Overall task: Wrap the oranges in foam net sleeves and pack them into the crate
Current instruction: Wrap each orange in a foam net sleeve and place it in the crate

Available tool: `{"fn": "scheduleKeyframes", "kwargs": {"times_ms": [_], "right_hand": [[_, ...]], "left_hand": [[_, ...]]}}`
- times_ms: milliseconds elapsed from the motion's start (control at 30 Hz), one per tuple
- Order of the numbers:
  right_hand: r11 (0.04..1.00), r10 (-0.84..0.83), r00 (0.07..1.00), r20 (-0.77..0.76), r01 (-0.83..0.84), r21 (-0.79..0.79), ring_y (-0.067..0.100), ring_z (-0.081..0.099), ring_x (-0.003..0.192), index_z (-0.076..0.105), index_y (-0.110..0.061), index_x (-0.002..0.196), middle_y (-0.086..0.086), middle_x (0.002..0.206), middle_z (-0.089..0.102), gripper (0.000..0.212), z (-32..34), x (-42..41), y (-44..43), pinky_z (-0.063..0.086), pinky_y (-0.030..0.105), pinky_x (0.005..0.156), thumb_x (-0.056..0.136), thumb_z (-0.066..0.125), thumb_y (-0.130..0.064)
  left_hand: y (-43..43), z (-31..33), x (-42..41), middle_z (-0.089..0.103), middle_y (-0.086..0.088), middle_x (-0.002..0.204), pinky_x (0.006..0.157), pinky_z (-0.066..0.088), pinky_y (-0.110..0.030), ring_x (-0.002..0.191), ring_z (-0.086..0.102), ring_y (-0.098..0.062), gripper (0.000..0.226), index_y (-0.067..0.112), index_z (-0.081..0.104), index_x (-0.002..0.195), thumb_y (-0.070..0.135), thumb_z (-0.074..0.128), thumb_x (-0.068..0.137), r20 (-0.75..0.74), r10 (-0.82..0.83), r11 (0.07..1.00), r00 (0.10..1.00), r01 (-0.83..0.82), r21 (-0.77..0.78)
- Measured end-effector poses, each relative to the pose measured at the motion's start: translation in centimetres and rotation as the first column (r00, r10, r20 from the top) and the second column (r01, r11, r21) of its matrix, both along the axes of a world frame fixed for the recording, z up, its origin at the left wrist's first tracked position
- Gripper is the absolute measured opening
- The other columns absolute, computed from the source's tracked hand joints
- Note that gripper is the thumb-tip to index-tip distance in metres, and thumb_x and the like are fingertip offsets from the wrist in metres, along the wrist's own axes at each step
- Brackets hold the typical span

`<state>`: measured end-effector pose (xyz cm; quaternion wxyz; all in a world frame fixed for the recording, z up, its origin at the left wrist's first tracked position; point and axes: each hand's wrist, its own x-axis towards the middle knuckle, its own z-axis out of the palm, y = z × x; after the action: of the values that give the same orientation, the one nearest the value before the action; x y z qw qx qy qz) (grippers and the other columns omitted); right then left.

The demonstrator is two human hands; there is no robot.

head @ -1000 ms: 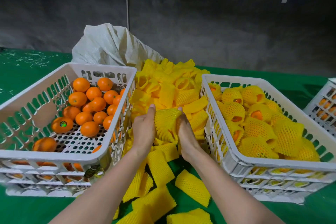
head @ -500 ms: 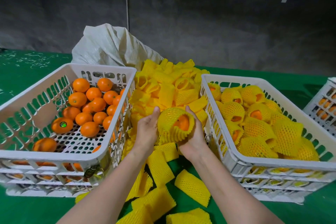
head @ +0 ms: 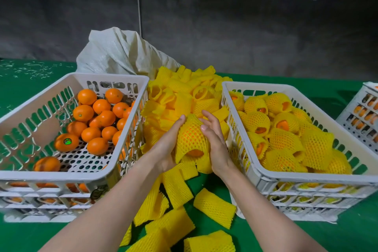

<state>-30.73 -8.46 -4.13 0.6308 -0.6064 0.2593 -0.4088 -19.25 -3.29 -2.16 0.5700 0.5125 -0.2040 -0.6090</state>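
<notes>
Both bare arms reach forward and come close together in the middle. The left hand (head: 165,147) cups one side of a netted orange (head: 191,135), with its fingers (head: 177,123) bent round it. The right hand (head: 216,147) presses the other side, its fingers nearly straight and its thumb on the net.

No word or number could be read anywhere. One orange (head: 60,145) in the left crate (head: 61,176) carried a small round green sticker (head: 67,141) with a shiny pattern, its print too small to make out. A dark round label (head: 99,191) sat on the front wall of that crate, too blurred to read. The far end walls of that crate and of the right crate (head: 306,178) had cut-out shapes (head: 110,86) that resembled letters, but none could be told
</notes>
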Motion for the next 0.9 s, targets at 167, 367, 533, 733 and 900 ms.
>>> {"fn": "scheduleKeyframes", "kwargs": {"times_ms": [167, 367, 533, 733, 900], "right_hand": [[0.990, 0.142, 0.990, 0.008, -0.142, -0.018, 0.011, 0.039, 0.133, 0.038, -0.049, 0.129, -0.007, 0.148, 0.036, 0.054, -0.3, -1.0, 0.4, 0.039, 0.036, 0.106, 0.080, 0.057, -0.039], [0.992, -0.004, 0.999, -0.034, -0.001, -0.125, 0.003, 0.036, 0.130, 0.046, -0.054, 0.118, -0.022, 0.136, 0.040, 0.053, 0.7, -2.3, 0.3, 0.043, 0.028, 0.100, 0.075, 0.070, -0.035], [0.974, -0.106, 0.994, -0.004, 0.103, -0.204, 0.000, 0.057, 0.107, 0.052, -0.045, 0.112, -0.014, 0.120, 0.056, 0.053, 1.8, -6.0, -1.8, 0.052, 0.021, 0.081, 0.068, 0.074, -0.026], [0.844, -0.503, 0.861, -0.074, 0.471, -0.255, 0.014, 0.049, 0.107, 0.042, -0.039, 0.107, -0.010, 0.114, 0.048, 0.057, 3.3, -13.2, -9.1, 0.044, 0.025, 0.080, 0.066, 0.080, -0.029], [0.671, -0.741, 0.560, -0.369, 0.595, -0.443, 0.019, 0.048, 0.087, 0.044, -0.028, 0.116, 0.007, 0.123, 0.034, 0.057, 3.0, -18.7, -16.1, 0.038, 0.024, 0.072, 0.070, 0.077, -0.023]], "left_hand": [[-0.3, 0.5, -0.5, 0.070, -0.001, 0.103, 0.079, 0.054, -0.036, 0.095, 0.067, -0.018, 0.036, 0.024, 0.060, 0.107, 0.053, 0.046, 0.090, 0.182, 0.088, 0.988, 0.979, -0.063, -0.139], [-0.9, 0.6, -2.5, 0.037, 0.011, 0.146, 0.106, 0.030, -0.019, 0.127, 0.039, 0.000, 0.067, 0.024, 0.029, 0.147, 0.061, 0.023, 0.092, 0.472, 0.111, 0.977, 0.875, -0.009, -0.213], [-2.4, 0.7, -6.2, 0.046, 0.028, 0.109, 0.075, 0.035, 0.002, 0.091, 0.045, 0.025, 0.043, 0.034, 0.046, 0.123, 0.051, 0.018, 0.095, 0.566, 0.191, 0.937, 0.802, 0.022, -0.347], [-6.4, -0.8, -11.2, 0.057, -0.005, 0.079, 0.053, 0.045, -0.022, 0.063, 0.056, -0.013, 0.022, 0.018, 0.057, 0.095, 0.024, 0.038, 0.102, 0.609, 0.185, 0.944, 0.771, 0.033, -0.329], [-10.1, -0.5, -15.4, 0.058, 0.004, 0.076, 0.056, 0.049, -0.027, 0.057, 0.056, -0.005, 0.018, 0.015, 0.057, 0.098, 0.015, 0.040, 0.102, 0.810, 0.068, 0.917, 0.582, 0.284, -0.281]]}}
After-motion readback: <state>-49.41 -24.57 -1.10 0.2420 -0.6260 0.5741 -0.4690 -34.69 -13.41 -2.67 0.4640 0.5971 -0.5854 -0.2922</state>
